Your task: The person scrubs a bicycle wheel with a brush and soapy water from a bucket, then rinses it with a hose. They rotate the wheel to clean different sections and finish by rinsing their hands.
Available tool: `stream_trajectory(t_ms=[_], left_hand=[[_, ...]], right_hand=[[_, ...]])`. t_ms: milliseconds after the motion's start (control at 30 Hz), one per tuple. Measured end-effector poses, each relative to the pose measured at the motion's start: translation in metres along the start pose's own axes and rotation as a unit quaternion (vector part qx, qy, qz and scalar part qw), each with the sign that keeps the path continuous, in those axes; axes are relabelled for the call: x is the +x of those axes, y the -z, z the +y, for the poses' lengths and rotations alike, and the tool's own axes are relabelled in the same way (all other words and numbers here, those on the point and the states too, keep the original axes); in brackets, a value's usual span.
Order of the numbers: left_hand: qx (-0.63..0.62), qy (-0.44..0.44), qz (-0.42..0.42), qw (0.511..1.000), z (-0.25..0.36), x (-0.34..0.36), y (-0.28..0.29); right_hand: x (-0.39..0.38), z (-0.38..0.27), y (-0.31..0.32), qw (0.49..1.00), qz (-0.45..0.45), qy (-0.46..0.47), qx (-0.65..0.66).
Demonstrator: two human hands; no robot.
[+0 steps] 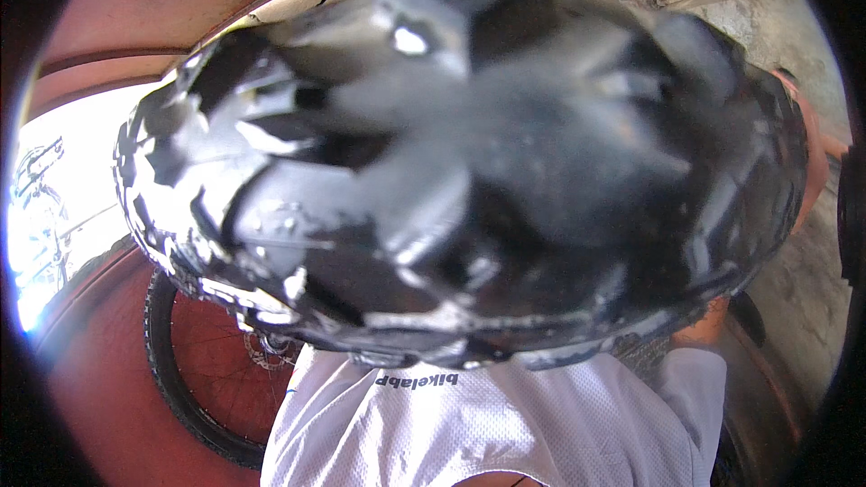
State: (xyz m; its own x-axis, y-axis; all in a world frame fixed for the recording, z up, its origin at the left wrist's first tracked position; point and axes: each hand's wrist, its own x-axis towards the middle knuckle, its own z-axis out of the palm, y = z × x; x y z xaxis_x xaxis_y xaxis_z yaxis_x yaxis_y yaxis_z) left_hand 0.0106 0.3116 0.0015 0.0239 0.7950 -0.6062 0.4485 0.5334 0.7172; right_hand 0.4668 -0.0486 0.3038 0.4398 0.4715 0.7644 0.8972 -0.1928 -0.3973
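Observation:
A black knobby bicycle tire point(505, 162) fills most of the view, very close to the camera and blurred in its middle. Its wide tread blocks look shiny, with bright glints on the left side. At the tire's right edge a strip of skin shows, apparently part of my right hand or wrist point(814, 158), against or just behind the rubber; the fingers are hidden. Below it my right forearm point(704, 323) comes out of a white sleeve and passes behind the tire. My left hand does not show. Whether a rim sits inside the tire is hidden.
At lower left stands another bicycle wheel point(160, 338) with spokes and a disc brake rotor point(267, 353), beside a red surface point(99, 397). A red panel point(171, 0) curves across the upper left. Bright bicycle parts point(38, 203) show at far left; rough grey concrete point(767, 27) at right.

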Motion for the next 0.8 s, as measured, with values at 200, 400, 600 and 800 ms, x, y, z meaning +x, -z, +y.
stream_trajectory(t_ms=[200, 400, 600, 800], left_hand=[[-0.027, -0.009, 0.004, 1.000, 0.009, -0.001, -0.008], [-0.106, -0.052, -0.015, 0.993, 0.040, -0.002, -0.033], [-0.270, -0.164, -0.110, 0.942, 0.116, -0.017, -0.100], [-0.351, -0.325, -0.330, 0.814, 0.226, -0.087, -0.149]], right_hand=[[0.015, -0.016, -0.018, 0.992, 0.086, -0.066, 0.060], [0.033, -0.043, -0.004, 0.968, -0.066, -0.175, -0.167], [0.018, -0.017, 0.013, 0.985, -0.051, -0.167, 0.009], [0.028, 0.010, -0.010, 0.993, -0.004, -0.083, -0.087]])
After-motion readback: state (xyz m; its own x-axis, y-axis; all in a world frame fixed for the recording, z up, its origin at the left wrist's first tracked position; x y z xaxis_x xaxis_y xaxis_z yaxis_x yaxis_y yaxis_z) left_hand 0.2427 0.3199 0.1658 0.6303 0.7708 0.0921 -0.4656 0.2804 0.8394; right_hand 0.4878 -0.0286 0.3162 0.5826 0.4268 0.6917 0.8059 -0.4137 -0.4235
